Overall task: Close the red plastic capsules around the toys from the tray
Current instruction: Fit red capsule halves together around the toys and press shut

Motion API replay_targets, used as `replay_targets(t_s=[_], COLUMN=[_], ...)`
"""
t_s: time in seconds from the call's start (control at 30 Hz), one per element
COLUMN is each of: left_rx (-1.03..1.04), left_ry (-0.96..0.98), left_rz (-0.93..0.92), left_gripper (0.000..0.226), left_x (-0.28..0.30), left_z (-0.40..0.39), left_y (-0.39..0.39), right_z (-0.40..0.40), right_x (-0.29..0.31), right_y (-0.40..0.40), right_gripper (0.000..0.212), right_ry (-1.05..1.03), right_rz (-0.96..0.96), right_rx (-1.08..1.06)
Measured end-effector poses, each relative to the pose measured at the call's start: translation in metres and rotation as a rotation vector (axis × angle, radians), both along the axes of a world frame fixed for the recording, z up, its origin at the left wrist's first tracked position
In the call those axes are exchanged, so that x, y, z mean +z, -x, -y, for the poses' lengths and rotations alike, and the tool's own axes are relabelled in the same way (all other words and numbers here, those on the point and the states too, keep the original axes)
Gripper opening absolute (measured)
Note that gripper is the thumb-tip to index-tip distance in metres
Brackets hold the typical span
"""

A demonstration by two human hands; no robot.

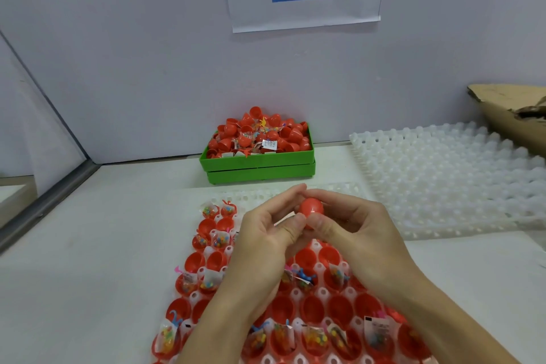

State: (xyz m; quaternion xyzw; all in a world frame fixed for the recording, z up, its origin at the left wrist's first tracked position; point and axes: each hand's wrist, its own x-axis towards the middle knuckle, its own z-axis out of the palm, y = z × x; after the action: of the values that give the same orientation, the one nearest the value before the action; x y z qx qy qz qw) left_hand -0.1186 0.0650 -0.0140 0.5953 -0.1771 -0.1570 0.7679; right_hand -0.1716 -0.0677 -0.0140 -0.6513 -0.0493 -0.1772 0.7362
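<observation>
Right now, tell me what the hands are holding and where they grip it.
Both hands, left and right, pinch one red capsule between fingers and thumbs, at its opposite sides.

Round red plastic capsule [311, 207] pinched at centre between left hand [266, 233] and right hand [354, 230], thumbs pressing its near side. Beneath, toward 6 o'clock, white moulded plastic tray [322, 294] of open red capsule halves [313, 309] and bagged small toys [313, 338]. At 12 o'clock, green rectangular plastic bin [260, 162] heaped with red shells. At 3 o'clock, bare white dimpled tray [449, 174]; brown cardboard [502, 115] at 2 o'clock.
</observation>
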Motion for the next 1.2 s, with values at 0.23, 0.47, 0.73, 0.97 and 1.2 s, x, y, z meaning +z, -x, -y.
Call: replay_targets(t_s=[0.23,0.47,0.73,0.97,1.2], left_rx=[0.024,0.077,0.21,0.161,0.112], left_ry=[-0.013,-0.135,-0.267,-0.255,-0.26], left_rz=[0.075,0.274,0.33,0.401,0.398], left_gripper=[0.025,0.024,0.036,0.018,0.035], left_x=[0.0,0.003,0.0,0.005,0.006], left_z=[-0.002,-0.004,-0.003,-0.003,-0.004], left_y=[-0.003,0.001,0.002,0.001,0.001], right_z=[0.008,0.014,0.011,0.012,0.011], right_x=[0.005,0.007,0.0,0.006,0.003], right_y=[0.0,0.001,0.001,0.004,0.001], right_gripper=[0.041,0.03,0.024,0.032,0.007], right_ry=[0.145,0.172,0.267,0.238,0.212], right_rz=[-0.055,-0.029,-0.076,-0.059,-0.098], right_rx=[-0.122,-0.218,-0.187,-0.062,-0.132])
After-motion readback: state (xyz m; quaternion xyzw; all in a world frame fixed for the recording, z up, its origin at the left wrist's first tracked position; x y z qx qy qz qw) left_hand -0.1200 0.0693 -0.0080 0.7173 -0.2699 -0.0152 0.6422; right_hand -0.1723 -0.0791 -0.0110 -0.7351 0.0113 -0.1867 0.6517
